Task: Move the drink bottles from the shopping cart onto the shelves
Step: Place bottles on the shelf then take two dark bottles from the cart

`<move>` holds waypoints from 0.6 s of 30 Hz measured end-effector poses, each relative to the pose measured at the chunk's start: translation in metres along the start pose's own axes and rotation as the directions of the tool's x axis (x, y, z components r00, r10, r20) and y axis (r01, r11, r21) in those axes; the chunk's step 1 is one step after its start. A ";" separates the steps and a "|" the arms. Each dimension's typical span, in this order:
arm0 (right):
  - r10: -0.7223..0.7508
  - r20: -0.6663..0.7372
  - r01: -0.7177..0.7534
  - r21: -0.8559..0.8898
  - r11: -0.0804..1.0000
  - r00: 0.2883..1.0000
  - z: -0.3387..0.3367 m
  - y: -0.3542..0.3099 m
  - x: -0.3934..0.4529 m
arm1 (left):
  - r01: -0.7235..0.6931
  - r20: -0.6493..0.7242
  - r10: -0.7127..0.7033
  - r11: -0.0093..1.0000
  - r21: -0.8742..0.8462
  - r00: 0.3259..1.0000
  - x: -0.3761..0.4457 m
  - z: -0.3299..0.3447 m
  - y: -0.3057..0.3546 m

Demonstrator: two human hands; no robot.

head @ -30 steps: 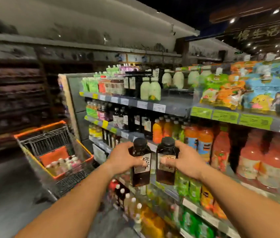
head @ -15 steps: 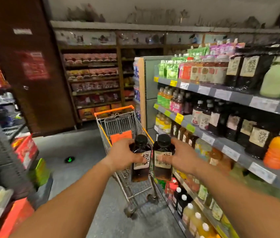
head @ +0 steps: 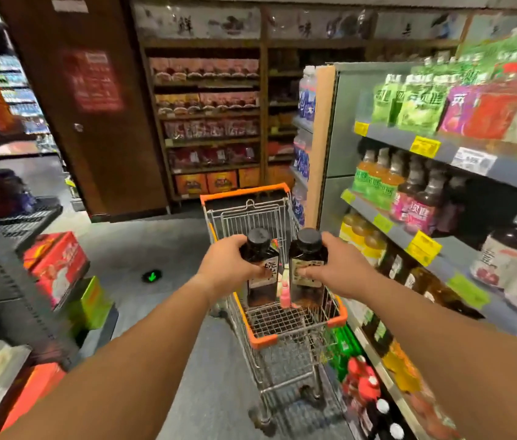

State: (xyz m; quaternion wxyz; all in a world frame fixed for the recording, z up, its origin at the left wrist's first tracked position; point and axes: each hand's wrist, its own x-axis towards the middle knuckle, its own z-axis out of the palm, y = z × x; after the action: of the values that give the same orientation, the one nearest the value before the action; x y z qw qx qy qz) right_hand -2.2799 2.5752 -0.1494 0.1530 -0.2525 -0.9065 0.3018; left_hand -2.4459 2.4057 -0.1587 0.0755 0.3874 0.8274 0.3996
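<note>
Two dark drink bottles with black caps are held upright side by side above the shopping cart [head: 263,339], a wire cart with an orange rim. My left hand [head: 228,268] grips the left dark bottle [head: 261,281] around its upper body. My right hand [head: 336,269] grips the right dark bottle [head: 309,274] the same way. Small pale and pink bottles [head: 285,292] show inside the cart between the two held ones. The drink shelves [head: 415,239] run along the right, stocked with green, orange and dark bottles.
Red and green boxes [head: 57,265] sit on a low rack at the left. A brown pillar [head: 92,106] and snack shelving [head: 209,128] stand behind the cart. The grey aisle floor [head: 143,249] with a green arrow mark lies between the racks.
My view has swung left from the drink shelves to the cart, which now sits straight ahead below the bottles. Both hands keep their grip, and the bottles stay side by side.
</note>
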 end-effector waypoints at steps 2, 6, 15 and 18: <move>0.013 -0.008 -0.013 -0.007 1.000 1.000 0.013 0.008 0.039 | -0.011 0.032 0.011 1.000 0.001 0.999 0.042 0.005 -0.020; 0.071 0.024 -0.071 -0.003 0.998 0.997 0.041 0.024 0.111 | 0.005 0.111 -0.007 1.000 0.014 0.994 0.114 0.019 -0.056; 0.142 0.156 -0.148 0.031 0.988 0.977 0.111 0.087 0.264 | 0.106 0.228 -0.107 0.994 0.016 0.968 0.245 0.077 -0.144; 0.142 0.222 -0.153 0.034 0.988 0.965 0.144 0.125 0.317 | 0.206 0.212 -0.204 0.978 0.013 0.956 0.282 0.113 -0.184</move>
State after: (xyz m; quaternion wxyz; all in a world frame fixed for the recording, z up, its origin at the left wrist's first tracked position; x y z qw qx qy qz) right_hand -2.5575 2.7677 -0.2985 0.0356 -0.2806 -0.8885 0.3614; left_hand -2.6982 2.6016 -0.3146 0.2062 0.3396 0.8485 0.3496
